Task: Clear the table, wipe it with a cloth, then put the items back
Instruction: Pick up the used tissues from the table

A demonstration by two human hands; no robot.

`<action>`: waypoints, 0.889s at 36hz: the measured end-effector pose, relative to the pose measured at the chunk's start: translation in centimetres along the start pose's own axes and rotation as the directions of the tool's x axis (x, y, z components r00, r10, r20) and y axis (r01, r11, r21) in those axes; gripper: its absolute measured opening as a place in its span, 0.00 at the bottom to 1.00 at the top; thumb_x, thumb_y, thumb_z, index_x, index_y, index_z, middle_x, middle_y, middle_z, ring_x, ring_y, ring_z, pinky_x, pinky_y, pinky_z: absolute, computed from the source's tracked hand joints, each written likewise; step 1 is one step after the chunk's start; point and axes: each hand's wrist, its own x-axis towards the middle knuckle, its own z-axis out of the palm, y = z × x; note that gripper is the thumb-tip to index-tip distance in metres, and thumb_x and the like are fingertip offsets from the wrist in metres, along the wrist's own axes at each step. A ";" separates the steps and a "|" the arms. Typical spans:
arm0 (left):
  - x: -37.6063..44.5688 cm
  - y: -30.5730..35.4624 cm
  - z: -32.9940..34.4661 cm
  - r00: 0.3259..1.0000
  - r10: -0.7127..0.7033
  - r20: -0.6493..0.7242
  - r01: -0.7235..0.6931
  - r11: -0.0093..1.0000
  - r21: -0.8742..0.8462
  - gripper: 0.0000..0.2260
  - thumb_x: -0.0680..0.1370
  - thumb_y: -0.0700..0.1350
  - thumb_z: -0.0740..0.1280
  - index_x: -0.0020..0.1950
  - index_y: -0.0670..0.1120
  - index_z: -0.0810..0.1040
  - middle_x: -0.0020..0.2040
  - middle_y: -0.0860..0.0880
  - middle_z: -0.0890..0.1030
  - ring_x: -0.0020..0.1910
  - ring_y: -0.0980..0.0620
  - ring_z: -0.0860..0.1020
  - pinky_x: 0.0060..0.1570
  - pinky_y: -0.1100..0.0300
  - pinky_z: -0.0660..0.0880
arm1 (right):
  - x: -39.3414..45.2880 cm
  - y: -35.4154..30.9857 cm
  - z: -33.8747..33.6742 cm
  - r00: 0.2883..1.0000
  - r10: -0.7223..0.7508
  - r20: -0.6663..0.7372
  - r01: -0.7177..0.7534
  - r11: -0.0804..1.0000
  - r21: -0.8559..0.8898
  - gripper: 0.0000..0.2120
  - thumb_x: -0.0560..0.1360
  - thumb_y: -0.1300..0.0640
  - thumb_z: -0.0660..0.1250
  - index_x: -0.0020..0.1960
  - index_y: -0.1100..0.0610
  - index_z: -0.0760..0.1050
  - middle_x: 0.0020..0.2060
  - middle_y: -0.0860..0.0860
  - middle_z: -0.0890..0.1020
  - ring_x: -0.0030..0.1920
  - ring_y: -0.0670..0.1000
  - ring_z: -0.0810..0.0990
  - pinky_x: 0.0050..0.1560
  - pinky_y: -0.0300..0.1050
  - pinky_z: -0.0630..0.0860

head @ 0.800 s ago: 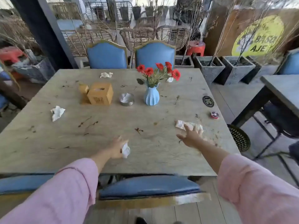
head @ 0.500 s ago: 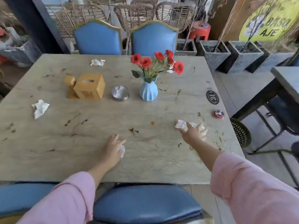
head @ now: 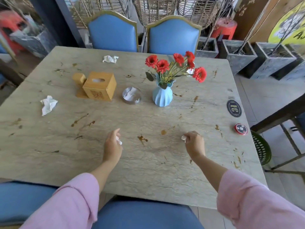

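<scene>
The stained stone table [head: 148, 171] fills the view. My left hand [head: 112, 146] is closed around a crumpled white tissue [head: 119, 140] just above the tabletop. My right hand [head: 194, 142] grips another crumpled tissue [head: 183, 138], mostly hidden in the fist. Further back stand a wooden tissue box [head: 99, 85], a metal ashtray [head: 131, 95] with a tissue in it, and a blue vase [head: 162, 95] of red flowers. Loose crumpled tissues lie at the left [head: 47, 104] and far side [head: 110, 59].
A black oval number plate [head: 234, 108] and a red call button [head: 241, 128] sit near the right edge. Blue chairs stand at the far side [head: 173, 38] and the near side [head: 145, 215]. A green bin [head: 261, 149] sits right of the table.
Both hands have lifted their tissues off the table and drawn inward toward the middle; the right-hand tissue is now bunched into the fist. The view has tilted downward.
</scene>
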 end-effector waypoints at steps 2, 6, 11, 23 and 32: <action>1.0 -0.2 -0.9 0.999 -0.011 -0.032 0.010 1.000 -0.020 0.20 0.75 0.28 0.57 0.66 0.39 0.73 0.51 0.39 0.77 0.51 0.43 0.74 0.54 0.58 0.69 | 0.1 -1.2 0.2 0.999 -0.044 -0.005 0.045 0.999 0.016 0.13 0.72 0.72 0.62 0.46 0.63 0.84 0.45 0.57 0.83 0.47 0.58 0.81 0.43 0.40 0.68; 3.1 -1.1 -3.4 0.996 0.029 -0.081 -0.032 0.999 -0.037 0.10 0.81 0.38 0.60 0.60 0.36 0.74 0.53 0.36 0.77 0.51 0.39 0.77 0.51 0.56 0.69 | 0.6 -4.8 1.3 0.986 -0.161 -0.037 0.161 0.987 0.014 0.17 0.72 0.73 0.60 0.52 0.61 0.82 0.50 0.57 0.81 0.50 0.60 0.80 0.53 0.53 0.77; 6.6 -4.2 -7.8 0.993 0.108 -0.040 -0.106 0.993 0.054 0.12 0.76 0.43 0.70 0.56 0.39 0.76 0.50 0.39 0.79 0.48 0.41 0.78 0.44 0.56 0.68 | 1.1 -11.8 3.8 0.981 -0.194 -0.030 0.194 0.981 0.017 0.21 0.73 0.73 0.57 0.60 0.60 0.78 0.55 0.58 0.76 0.57 0.61 0.74 0.58 0.54 0.74; 17.0 -16.3 -19.6 0.999 0.043 -0.001 -0.042 0.994 0.106 0.08 0.77 0.35 0.66 0.55 0.39 0.77 0.52 0.42 0.81 0.52 0.40 0.77 0.47 0.56 0.68 | 1.4 -28.5 14.1 0.957 -0.280 0.078 0.274 0.959 0.077 0.18 0.78 0.67 0.60 0.68 0.61 0.70 0.58 0.62 0.77 0.55 0.60 0.75 0.47 0.41 0.63; 24.7 -22.1 -22.5 0.997 0.039 0.061 -0.048 0.987 0.156 0.15 0.76 0.29 0.59 0.60 0.38 0.76 0.62 0.39 0.73 0.57 0.41 0.73 0.50 0.62 0.64 | 2.6 -36.5 20.4 0.919 -0.368 0.139 0.365 0.930 0.043 0.15 0.80 0.63 0.60 0.65 0.55 0.75 0.56 0.56 0.81 0.54 0.58 0.80 0.48 0.47 0.74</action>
